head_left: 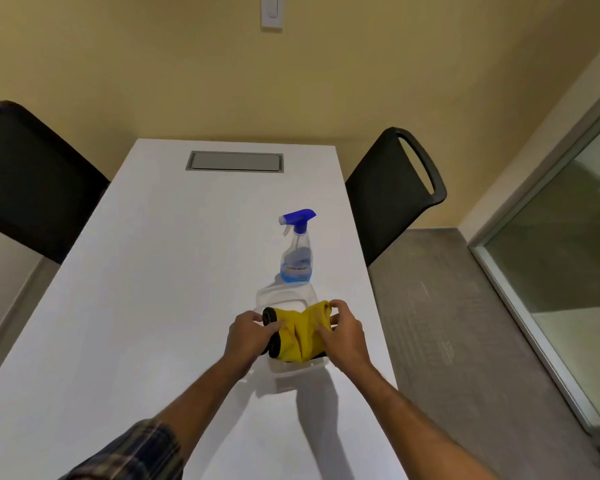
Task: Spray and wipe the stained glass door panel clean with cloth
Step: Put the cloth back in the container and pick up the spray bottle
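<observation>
At the far left a black chair stands beside the long white table, and a plaid sleeve covers the left forearm near the bottom edge. A grey cable hatch is set into the far end of the table. The left hand is closed on the left edge of the yellow cloth, where the black trim is, and the right hand pinches the right side of the same cloth with curled fingers. The cloth is bunched between both hands, over a clear plastic container on the table. Just behind it the spray bottle with a blue trigger head stands upright. Further right there is a second black chair, and at the far right the glass door panel.
</observation>
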Demonstrator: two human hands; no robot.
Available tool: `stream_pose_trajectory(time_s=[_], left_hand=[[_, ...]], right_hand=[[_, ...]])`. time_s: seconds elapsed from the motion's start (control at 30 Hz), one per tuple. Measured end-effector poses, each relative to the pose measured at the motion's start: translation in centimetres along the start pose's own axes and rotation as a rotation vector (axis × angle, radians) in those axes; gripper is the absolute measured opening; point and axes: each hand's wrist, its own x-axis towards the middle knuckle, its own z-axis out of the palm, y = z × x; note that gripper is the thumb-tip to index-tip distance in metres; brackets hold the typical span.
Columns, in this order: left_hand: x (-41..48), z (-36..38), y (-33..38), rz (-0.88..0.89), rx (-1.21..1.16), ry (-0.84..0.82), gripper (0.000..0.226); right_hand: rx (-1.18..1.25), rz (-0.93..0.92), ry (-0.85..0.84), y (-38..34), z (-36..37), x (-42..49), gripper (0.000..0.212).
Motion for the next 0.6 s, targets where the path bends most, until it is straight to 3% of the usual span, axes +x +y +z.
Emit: stream_pose_trajectory(time_s=[0.3, 0.43, 0.6], left_hand=[[0.7, 1.6, -0.7, 0.065, 0.190, -0.009, 0.066], [0.9, 2.5, -1.0, 0.106, 0.271, 0.005, 0.053], [1.5, 2.9, -1.4, 0.147, 0.392, 0.018, 0.055]], right_hand=[[-0.234, -0.026, -0.076, 0.8, 1.9, 1.6, 0.041], [-0.354, -0.063, -0.088, 1.1, 2.6, 2.1, 0.031], [-0.489, -0.116, -0.121, 1.7, 3.2, 2.4, 0.033]])
